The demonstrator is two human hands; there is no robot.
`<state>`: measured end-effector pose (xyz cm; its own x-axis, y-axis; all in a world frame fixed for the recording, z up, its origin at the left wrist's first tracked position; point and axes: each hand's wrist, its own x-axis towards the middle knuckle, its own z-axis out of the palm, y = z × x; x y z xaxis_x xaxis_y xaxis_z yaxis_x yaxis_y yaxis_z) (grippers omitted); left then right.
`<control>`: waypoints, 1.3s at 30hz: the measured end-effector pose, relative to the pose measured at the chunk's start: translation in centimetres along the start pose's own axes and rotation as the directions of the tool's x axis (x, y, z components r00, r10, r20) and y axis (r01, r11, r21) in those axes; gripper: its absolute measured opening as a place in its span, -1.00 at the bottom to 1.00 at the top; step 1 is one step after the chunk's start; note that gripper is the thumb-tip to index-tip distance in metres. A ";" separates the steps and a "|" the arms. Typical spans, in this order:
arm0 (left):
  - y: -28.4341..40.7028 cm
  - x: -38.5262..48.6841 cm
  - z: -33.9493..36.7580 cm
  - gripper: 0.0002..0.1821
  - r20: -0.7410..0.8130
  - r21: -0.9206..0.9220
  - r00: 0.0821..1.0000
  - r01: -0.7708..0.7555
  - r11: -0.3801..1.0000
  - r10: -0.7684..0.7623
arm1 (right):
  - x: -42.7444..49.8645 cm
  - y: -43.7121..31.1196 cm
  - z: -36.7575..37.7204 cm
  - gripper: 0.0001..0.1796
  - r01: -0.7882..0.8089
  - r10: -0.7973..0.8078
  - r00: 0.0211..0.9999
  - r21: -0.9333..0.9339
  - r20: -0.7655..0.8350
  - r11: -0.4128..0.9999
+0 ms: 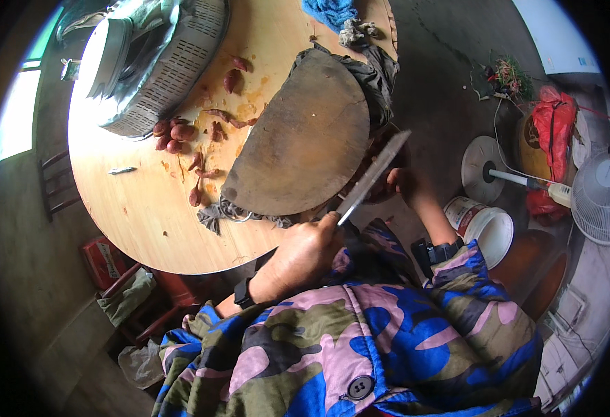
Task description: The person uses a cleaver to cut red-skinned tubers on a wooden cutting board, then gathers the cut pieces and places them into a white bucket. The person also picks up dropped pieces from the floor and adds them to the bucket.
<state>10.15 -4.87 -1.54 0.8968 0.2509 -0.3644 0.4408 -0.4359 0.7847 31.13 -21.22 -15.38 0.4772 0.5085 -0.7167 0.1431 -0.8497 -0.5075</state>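
Note:
My left hand grips the handle of a large knife, whose blade slants up and right past the edge of a worn wooden chopping board. My right hand is beside the blade, fingers curled and partly blurred; whether it holds anything cannot be told. Under the blade and beside the board, a dark container with reddish contents is partly hidden. Dark cloth lies under the board. Red-skinned roots, apparently small sweet potatoes, are scattered left of the board, with wet orange spots around them.
The round wooden table also bears a perforated plastic basket, a small metallic object and a blue cloth. At right are a white bucket, an electric fan and red plastic bags. Red stools stand lower left.

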 end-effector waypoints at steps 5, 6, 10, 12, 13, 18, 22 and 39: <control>-1.1 -1.4 -2.6 -0.77 -0.203 -0.269 0.971 0.065 0.961 -0.123 | -1.0 -3.7 -1.7 -0.81 0.236 -0.283 0.924 -0.200 -0.257 0.951; -1.3 -2.0 -3.1 -0.76 -0.242 -0.339 0.956 0.080 0.937 -0.169 | -0.9 -4.8 -2.7 -0.81 0.273 -0.338 0.900 -0.250 -0.274 0.929; -2.8 -5.6 -4.5 -0.77 -0.388 -0.570 0.864 0.049 0.820 -0.321 | -0.7 -11.0 -4.8 -0.82 0.467 -0.520 0.813 -0.237 -0.264 0.852; -4.0 -8.0 -5.0 -0.76 -0.422 -0.670 0.790 0.059 0.740 -0.445 | -0.9 -14.6 -4.5 -0.84 0.522 -0.584 0.778 -0.278 -0.232 0.806; -4.5 -9.2 -4.9 -0.74 -0.480 -0.723 0.715 0.005 0.691 -0.507 | -1.0 -16.4 -3.7 -0.83 0.597 -0.650 0.736 -0.269 -0.189 0.756; -9.3 -15.2 -7.2 -0.70 -0.681 -0.690 0.416 -0.090 0.718 -0.602 | -1.9 -24.3 4.3 -0.79 0.800 -0.804 0.592 -0.165 0.059 0.577; -12.9 -19.3 -8.5 -0.77 -0.694 -0.713 0.325 -0.189 0.675 -0.642 | -2.6 -28.8 13.3 -0.78 0.864 -0.864 0.441 -0.376 0.243 0.335; -20.7 -25.5 -6.2 -0.85 -0.515 -0.714 0.365 0.317 0.624 -0.775 | 1.9 -32.4 29.1 -0.86 0.602 -0.586 0.751 -0.681 0.305 0.417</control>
<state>-22.05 3.13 -5.33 -0.0338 0.8750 -0.4829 0.5319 0.4248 0.7326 2.18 11.35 -14.21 0.0096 0.9221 -0.3867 0.9374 -0.1430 -0.3176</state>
